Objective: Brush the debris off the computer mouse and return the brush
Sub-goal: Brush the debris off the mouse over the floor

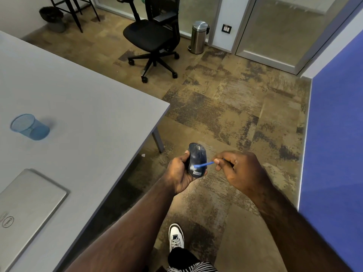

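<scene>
There is one view only, from a wide-angle camera on the person's head, so no second view shares any part of the scene. It looks forward and steeply down over both forearms, which rise from the bottom edge toward the middle of the frame. The hands, left [181, 171] and right [238, 169], sit nearest the lens, low and slightly right of centre, above the carpeted floor [225, 107]. The grey tabletop [78, 99] fills the left side, its corner pointing toward the centre. The far edge of the view reaches an office chair [152, 38] and glass partitions at the top. A blue wall panel [334, 124] bounds the right side. Straight lines bow near the edges.
</scene>
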The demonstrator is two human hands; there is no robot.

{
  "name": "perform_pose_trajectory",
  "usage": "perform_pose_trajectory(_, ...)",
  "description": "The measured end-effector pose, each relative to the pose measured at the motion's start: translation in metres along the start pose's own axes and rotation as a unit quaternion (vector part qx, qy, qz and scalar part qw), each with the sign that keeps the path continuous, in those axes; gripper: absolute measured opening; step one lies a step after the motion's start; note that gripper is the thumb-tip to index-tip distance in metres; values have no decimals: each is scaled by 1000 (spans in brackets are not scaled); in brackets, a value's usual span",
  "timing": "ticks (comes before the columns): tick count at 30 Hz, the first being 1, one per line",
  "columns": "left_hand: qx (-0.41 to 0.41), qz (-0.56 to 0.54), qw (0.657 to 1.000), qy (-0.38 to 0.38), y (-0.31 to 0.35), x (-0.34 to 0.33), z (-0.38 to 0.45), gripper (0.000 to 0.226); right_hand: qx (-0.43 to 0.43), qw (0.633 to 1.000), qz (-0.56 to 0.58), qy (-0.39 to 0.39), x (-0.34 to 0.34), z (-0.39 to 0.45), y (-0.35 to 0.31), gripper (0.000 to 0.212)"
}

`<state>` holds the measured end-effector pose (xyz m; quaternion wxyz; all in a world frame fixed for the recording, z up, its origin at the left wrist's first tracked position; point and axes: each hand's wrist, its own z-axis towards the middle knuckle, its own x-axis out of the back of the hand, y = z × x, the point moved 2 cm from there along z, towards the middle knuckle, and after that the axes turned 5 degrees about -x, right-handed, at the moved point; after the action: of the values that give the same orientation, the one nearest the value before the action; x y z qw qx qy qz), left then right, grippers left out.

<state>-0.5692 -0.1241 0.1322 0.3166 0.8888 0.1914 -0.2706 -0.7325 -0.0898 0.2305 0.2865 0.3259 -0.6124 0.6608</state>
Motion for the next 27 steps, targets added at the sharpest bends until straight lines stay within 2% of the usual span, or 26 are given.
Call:
perform_pose_trajectory(2, -3, 0, 1000, 1, 1, -1, 0, 47, -3, 1000, 7, 24, 3, 0, 0, 13)
perform_pose_trajectory(6, -7, -52, 999, 13, 2, 0, 1, 45, -8, 999, -25, -17, 3, -3, 5, 11)
perform_pose_trajectory(10, -12, -53, 998, 17, 5, 3, -1, 43, -17, 999, -16, 29, 4, -6, 11, 11)
perform_pose_trajectory(14, -4, -60, 998, 8, 8, 3, -5, 42, -61, 994, -32, 81, 8, -6, 14, 11)
perform_pose_trajectory(18, -12, -71, 997, 3, 6, 1, -5, 47, -43, 998, -1, 45, 3, -6, 3, 11)
perform_pose_trajectory(22, -9, -60, 998, -10, 5, -2, -6, 50, -104, 988, -8, 117, 8, 1, 2, 14)
perform_pose_trajectory(25, -1, -63, 998, -21, 4, -1, -7, 54, -79, 991, -17, 104, 8, 3, -5, 14)
perform_pose_trajectory(27, 4, -62, 998, -31, 4, -2, -8, 54, -96, 989, -42, 106, 8, 6, -3, 16)
